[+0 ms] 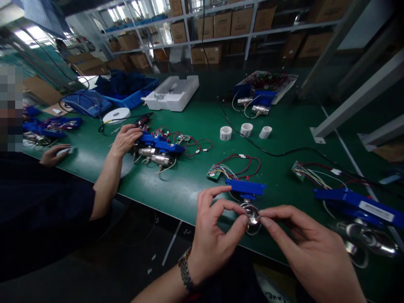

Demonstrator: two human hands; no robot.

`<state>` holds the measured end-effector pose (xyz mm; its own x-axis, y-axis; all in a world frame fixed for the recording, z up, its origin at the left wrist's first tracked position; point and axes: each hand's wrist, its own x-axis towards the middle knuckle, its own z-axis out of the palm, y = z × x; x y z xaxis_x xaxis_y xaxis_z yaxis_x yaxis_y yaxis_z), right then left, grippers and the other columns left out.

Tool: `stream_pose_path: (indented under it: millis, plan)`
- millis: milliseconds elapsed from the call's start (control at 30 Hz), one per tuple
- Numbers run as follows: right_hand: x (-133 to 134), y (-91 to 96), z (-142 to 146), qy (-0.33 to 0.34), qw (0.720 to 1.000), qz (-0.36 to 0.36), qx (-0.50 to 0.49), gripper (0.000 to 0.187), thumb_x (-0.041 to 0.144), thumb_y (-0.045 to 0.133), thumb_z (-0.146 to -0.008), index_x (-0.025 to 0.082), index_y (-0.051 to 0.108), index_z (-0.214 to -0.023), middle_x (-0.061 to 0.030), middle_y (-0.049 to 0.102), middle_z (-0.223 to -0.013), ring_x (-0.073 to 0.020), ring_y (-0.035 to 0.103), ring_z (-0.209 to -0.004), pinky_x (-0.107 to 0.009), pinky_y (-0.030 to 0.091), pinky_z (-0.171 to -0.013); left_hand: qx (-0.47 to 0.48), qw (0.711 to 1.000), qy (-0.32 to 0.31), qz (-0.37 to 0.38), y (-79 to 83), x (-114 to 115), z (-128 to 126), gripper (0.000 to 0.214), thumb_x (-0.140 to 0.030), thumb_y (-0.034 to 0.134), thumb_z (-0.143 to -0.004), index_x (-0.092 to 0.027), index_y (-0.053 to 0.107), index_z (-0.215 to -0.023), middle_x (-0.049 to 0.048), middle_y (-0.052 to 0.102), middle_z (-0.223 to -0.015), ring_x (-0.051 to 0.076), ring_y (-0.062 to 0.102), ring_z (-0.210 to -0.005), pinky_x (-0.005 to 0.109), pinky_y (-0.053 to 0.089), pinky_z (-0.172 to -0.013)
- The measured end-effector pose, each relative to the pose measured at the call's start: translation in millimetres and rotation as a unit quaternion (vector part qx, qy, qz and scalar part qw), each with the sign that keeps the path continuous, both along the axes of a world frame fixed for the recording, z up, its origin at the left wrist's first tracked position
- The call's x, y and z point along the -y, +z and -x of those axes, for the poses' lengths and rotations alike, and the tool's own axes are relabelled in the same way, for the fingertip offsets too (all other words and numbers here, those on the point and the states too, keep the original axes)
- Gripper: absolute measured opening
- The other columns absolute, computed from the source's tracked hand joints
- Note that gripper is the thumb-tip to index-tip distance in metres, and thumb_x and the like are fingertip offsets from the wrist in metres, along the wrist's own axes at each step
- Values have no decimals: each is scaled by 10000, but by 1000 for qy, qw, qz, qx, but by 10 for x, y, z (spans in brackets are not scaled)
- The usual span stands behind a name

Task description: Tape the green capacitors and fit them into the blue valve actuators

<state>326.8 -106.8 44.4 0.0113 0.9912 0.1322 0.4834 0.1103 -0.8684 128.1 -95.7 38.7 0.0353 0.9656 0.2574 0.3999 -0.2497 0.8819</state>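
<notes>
My left hand [214,235] pinches a shiny metal valve body [251,215] between thumb and fingers near the front edge of the green table [284,126]. My right hand [312,248] meets it from the right, its thumb and forefinger tips closed on the same metal part. A blue plastic housing [245,187] sits on top of the valve. Red and coloured wires run from it to a small circuit board [215,173] lying on the table behind.
A co-worker's hand [124,139] rests on another blue valve assembly [159,149] to the left; their other hand [53,155] lies further left. A similar assembly [360,210] lies at the right. Three white tape rolls [246,129], a white foam tray [173,92] and blue bins [126,90] stand behind.
</notes>
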Motion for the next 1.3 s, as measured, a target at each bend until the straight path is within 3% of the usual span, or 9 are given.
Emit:
stream_pose_path:
  millis: [100, 200, 367, 600, 800, 1033, 1300]
  plan:
    - [-16, -15, 21, 1, 1000, 7, 4, 148, 428, 729, -1001, 292, 785, -1007, 57, 740, -993, -120, 736, -855, -77, 548, -725, 12, 1000, -5, 5, 7, -20, 29, 148, -311, 825, -896, -295, 760, -1028, 80, 656, -1350, 326, 591, -1303, 542, 479, -1080]
    - [-21, -35, 45, 2, 1000, 12, -5, 164, 436, 738, -1006, 277, 779, -1009, 38, 741, -1005, -122, 738, -865, -75, 554, -734, 9, 1000, 0, 9, 2, -27, 40, 19, -280, 769, -946, -279, 752, -937, 70, 667, -1315, 307, 598, -1279, 530, 473, -1075]
    - [-28, -74, 61, -44, 994, 27, -98, 383, 474, 789, -995, 246, 703, -1291, -36, 737, -1069, -186, 752, -941, -157, 625, -819, 46, 998, 9, 42, -8, -54, 44, 55, -304, 723, -990, -273, 733, -946, 58, 689, -1258, 282, 623, -1231, 512, 481, -1065]
    - [-76, -115, 19, -31, 991, 87, -93, 345, 555, 767, -1003, 216, 745, -1059, -45, 714, -991, -205, 716, -886, -175, 569, -640, 73, 995, 3, 68, 7, -79, 70, 74, -334, 745, -979, -274, 745, -936, 57, 698, -1275, 292, 637, -1241, 538, 482, -1092]
    - [-116, -117, 62, 14, 990, 101, -97, 320, 503, 716, -1048, 211, 688, -919, -9, 641, -859, -167, 629, -821, -198, 494, -682, 79, 994, 3, 79, -18, -98, 70, 63, -327, 760, -969, -281, 766, -927, 49, 708, -1253, 286, 652, -1211, 529, 494, -1079]
    - [-172, -187, 140, -58, 991, 90, -75, 295, 502, 728, -1014, 217, 719, -938, -9, 701, -905, -162, 672, -815, -170, 499, -621, -20, 997, 68, 25, -21, -227, -14, 57, -328, 794, -939, -288, 788, -901, 67, 698, -1256, 316, 588, -1275, 564, 466, -1093]
    - [-365, -167, 241, -123, 991, 22, 40, 291, 478, 706, -968, 205, 739, -875, 14, 687, -755, -119, 640, -603, -144, 478, -505, -81, 990, 110, -13, -34, -450, -133, 89, -263, 823, -900, -261, 773, -826, 50, 740, -1217, 298, 594, -1229, 535, 426, -1087]
